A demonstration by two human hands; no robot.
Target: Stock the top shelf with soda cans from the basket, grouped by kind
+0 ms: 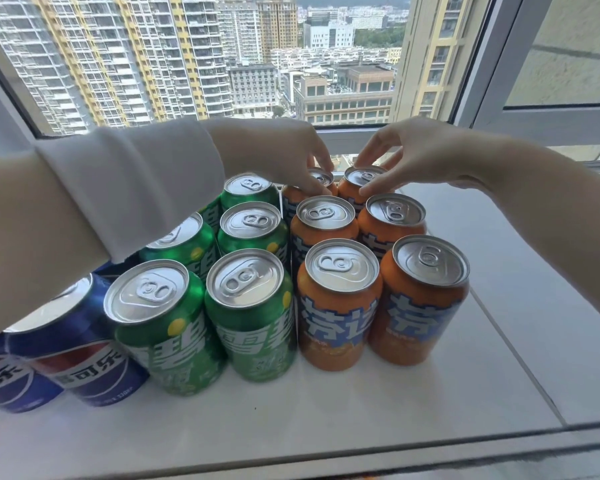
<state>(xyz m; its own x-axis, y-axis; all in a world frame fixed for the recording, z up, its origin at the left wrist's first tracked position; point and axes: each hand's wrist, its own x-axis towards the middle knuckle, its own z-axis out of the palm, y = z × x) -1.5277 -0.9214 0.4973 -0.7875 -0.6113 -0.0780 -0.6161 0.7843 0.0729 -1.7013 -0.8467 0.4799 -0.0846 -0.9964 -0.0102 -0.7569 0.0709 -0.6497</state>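
Spotter: Cans, location?
Logger: All upright on white shelf (pixel 499 306), just below window (pixel 291 81). Three blocks by colour, side by side, touching or nearly so.
Spotter: Order, left to right?
Logger: Blue cans (pixel 66 327) far left, two in plain view at front, more behind mostly hidden under arm (pixel 32 230). Green cans (pixel 246 289) in middle, two columns, five lids visible, one partly under sleeve (pixel 136 188). Orange cans (pixel 340 299) at right, two columns by three rows, six in all.
Spotter: Left hand?
Logger: Left hand (pixel 284 157) over back row of orange block, reaching across above blue and green. Fingers curled down, pinching rim of back-left can (pixel 321 177). Most of that lid covered.
Spotter: Right hand?
Logger: Right hand (pixel 416 154) in from right side, above shelf. Thumb at near edge, fingertips (pixel 360 162) at far edge of back-right can (pixel 364 176), clamped on rim.
Spotter: Lifted or seated?
Logger: Cannot tell; bases hidden behind middle row. Both upright, just beside each other, close behind middle orange pair.
Spotter: Anything else?
Logger: Pull tabs flat on every visible lid. White and blue lettering on orange cans, white lettering on green, red-white-blue emblem on blue. Grey strip (pixel 291 455) along front edge of shelf. Tower blocks (pixel 118 57) and low rooftops beyond glass.
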